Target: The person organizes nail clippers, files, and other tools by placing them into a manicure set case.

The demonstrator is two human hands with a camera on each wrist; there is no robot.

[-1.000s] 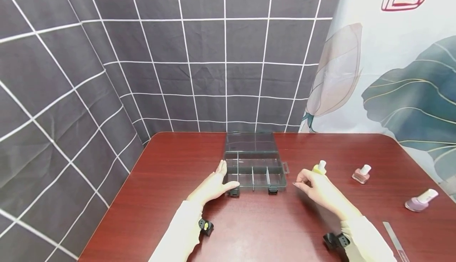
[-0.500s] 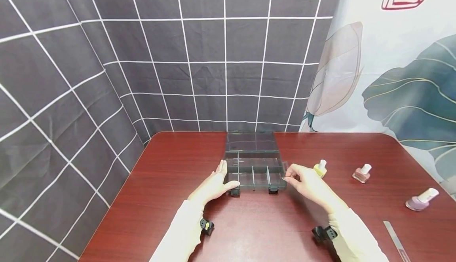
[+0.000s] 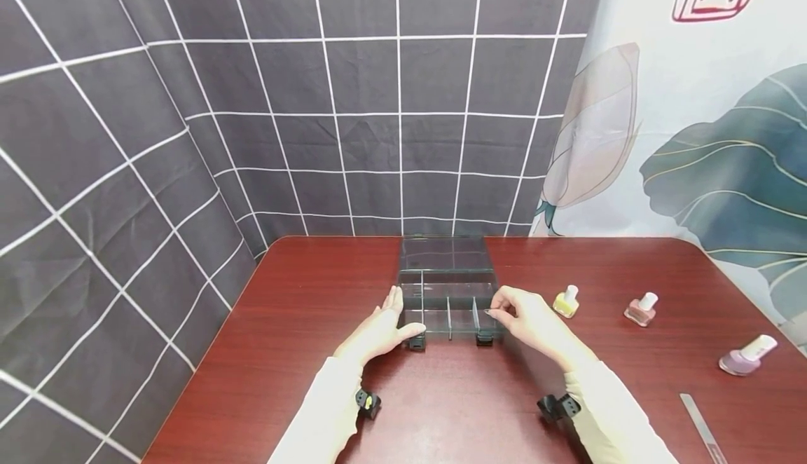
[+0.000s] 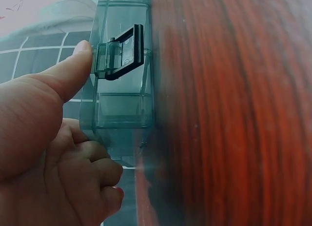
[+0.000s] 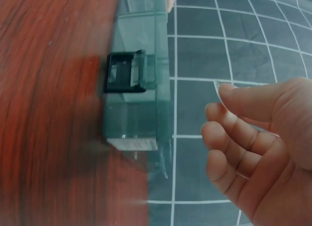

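Observation:
A clear grey-green divided plastic box point(image 3: 450, 331) lies with its lid raised at the back of the table. My left hand point(image 3: 378, 331) holds its left side, the thumb over the front edge by a black latch point(image 4: 129, 52). Over the right-hand front compartment is my right hand point(image 3: 523, 317), thumb and forefinger pinched together. In the right wrist view a thin clear piece point(image 5: 218, 88) shows at the thumb tip; its kind I cannot tell. The other fingers point(image 5: 217, 135) of that hand are bent. White dividers point(image 3: 450, 318) stand in the box's front row.
To the right stand a yellow nail polish bottle point(image 3: 566, 303), a pink one point(image 3: 641, 310) and a lilac one point(image 3: 740, 357) that leans. A nail file point(image 3: 701, 422) lies near the front right. A dark tiled cloth point(image 3: 353, 99) hangs behind the table.
My right hand has moved left, from beside the box to over its right-hand front compartment, with its pinch kept. The left hand stays on the box's left side.

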